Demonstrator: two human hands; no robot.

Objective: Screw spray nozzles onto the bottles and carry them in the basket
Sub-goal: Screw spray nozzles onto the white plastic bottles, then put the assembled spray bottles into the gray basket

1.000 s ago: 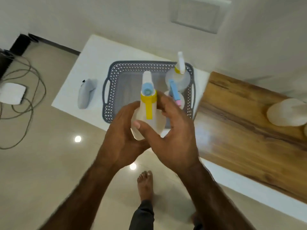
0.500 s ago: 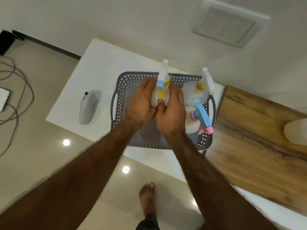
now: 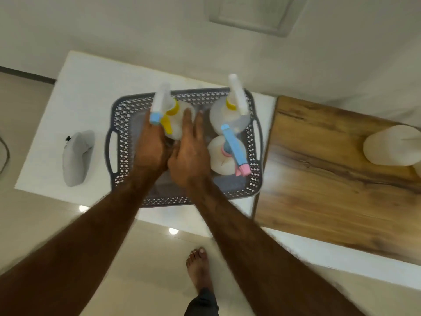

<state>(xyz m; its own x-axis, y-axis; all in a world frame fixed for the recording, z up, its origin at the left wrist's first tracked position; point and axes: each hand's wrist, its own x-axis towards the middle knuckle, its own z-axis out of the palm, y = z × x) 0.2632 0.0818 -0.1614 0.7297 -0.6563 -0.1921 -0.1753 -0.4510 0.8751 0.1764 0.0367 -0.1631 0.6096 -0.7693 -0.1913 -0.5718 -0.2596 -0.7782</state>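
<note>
We see a grey basket [image 3: 118, 124] with a lattice of small diamond-shaped holes in its walls, standing on a white table [image 3: 79, 87]. In its far left part a translucent white bottle [image 3: 180, 126] wears a white nozzle with a yellow collar, yellow trigger and light blue tip. The far right bottle [image 3: 227, 117] is the same milky white, with a white and yellow nozzle. The near right bottle [image 3: 219, 156] carries a light blue nozzle with pink trim. A pale grey object [image 3: 77, 156] lies left of the basket. To the right we find a brown wooden board [image 3: 330, 179] with dark grain streaks. The floor [image 3: 45, 215] is glossy beige.
</note>
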